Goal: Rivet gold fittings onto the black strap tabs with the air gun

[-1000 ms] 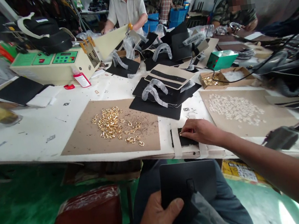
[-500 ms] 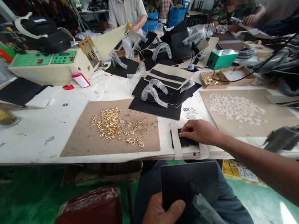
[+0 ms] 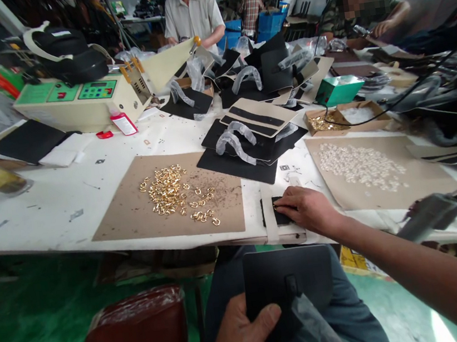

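Note:
My left hand (image 3: 249,328) is closed on a black panel (image 3: 285,267) over my lap, thumb on its face. A handle wrapped in clear plastic (image 3: 316,322) is attached to the panel by a black tab. At the table's front edge, my right hand (image 3: 311,208) pinches a small gold-coloured piece at the black pad (image 3: 282,217), which pale tape straps to the table. The fingers hide most of that piece. Left of the pad, a pile of gold-coloured metal rings (image 3: 167,190) lies on a brown sheet (image 3: 121,219).
Small whitish pieces (image 3: 358,168) cover another sheet on the right. Black panels with plastic-wrapped handles (image 3: 236,145) lie beyond. A cream machine (image 3: 76,104) and a red-and-white bottle (image 3: 123,122) stand at left. A grey tool arm (image 3: 432,214) juts in at right. Co-workers (image 3: 194,18) work across the table.
My right hand has shifted slightly right and down at the pad, its fingers still pinched. The panel in my left hand has moved a little left.

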### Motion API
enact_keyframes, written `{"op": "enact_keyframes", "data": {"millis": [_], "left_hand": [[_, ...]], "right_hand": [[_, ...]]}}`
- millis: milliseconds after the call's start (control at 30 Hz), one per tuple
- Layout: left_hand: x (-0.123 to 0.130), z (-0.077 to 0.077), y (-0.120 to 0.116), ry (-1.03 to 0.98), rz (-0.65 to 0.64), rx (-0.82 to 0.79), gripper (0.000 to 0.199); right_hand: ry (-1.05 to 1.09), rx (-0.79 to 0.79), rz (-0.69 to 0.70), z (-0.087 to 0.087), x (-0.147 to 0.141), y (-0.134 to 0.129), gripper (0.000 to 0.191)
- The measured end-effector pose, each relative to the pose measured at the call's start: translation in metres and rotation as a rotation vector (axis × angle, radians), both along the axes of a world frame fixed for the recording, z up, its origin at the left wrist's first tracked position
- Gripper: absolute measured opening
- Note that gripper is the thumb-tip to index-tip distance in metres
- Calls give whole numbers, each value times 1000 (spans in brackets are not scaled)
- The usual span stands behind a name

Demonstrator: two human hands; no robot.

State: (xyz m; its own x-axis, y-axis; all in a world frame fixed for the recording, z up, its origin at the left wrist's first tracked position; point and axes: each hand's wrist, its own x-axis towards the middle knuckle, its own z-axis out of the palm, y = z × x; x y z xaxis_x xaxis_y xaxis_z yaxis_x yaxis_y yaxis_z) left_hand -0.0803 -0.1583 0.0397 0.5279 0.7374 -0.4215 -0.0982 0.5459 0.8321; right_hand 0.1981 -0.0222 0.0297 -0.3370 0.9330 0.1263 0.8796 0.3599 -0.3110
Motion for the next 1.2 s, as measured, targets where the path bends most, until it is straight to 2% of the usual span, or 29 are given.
{"op": "enact_keyframes", "data": {"millis": [167, 267, 333, 400, 433, 500, 567, 633, 700, 733, 767, 800, 867, 933, 1000, 1033, 1133, 1167, 1200], "left_hand": [[-3, 6, 5, 25, 181, -43, 49], [-3, 19, 5, 53, 357, -49, 50], [-2, 29, 4, 84, 444, -25, 49], [-2, 37, 4, 129, 492, 7, 48], [-1, 41, 3, 157, 503, 25, 48], [3, 49, 3, 223, 517, 97, 47], [10, 56, 2, 318, 514, 235, 45], [20, 60, -2, 416, 500, 442, 39], [32, 60, -10, 480, 445, 697, 35], [39, 58, -15, 503, 407, 830, 39], [46, 55, -21, 527, 369, 951, 49], [53, 52, -26, 561, 336, 1053, 61], [66, 45, -33, 635, 283, 1187, 82], [75, 41, -33, 654, 191, 1234, 93], [78, 39, -25, 595, 122, 1232, 90], [77, 38, -19, 559, 140, 1204, 79], [66, 31, 1, 526, 336, 1015, 33], [61, 26, 6, 514, 384, 929, 30], [57, 21, 9, 485, 406, 841, 36]], "right_hand": [[-133, 57, 69, 2, 0, -9, 27], [82, 25, 26, 13, 5, -16, 29], [342, 65, -87, 33, 5, -26, 31], [546, 149, -159, 62, 0, -42, 28], [605, 179, -147, 79, -5, -52, 25], [639, 143, -35, 108, -19, -75, 24], [576, 53, 109, 124, -35, -98, 32], [476, 28, 172, 123, -51, -118, 57], [457, 69, 133, 108, -64, -132, 86], [500, 84, 92, 99, -69, -138, 96], [570, 78, 49, 91, -72, -142, 99], [658, 42, 10, 85, -72, -144, 93], [848, -111, -75, 78, -66, -144, 68], [977, -290, -170, 80, -48, -138, 51], [999, -385, -205, 85, -23, -130, 49], [969, -397, -177, 88, -11, -127, 46], [839, -398, 15, 87, 17, -126, 33], [815, -418, 65, 83, 20, -129, 31], [815, -453, 91, 77, 19, -133, 31]]}}
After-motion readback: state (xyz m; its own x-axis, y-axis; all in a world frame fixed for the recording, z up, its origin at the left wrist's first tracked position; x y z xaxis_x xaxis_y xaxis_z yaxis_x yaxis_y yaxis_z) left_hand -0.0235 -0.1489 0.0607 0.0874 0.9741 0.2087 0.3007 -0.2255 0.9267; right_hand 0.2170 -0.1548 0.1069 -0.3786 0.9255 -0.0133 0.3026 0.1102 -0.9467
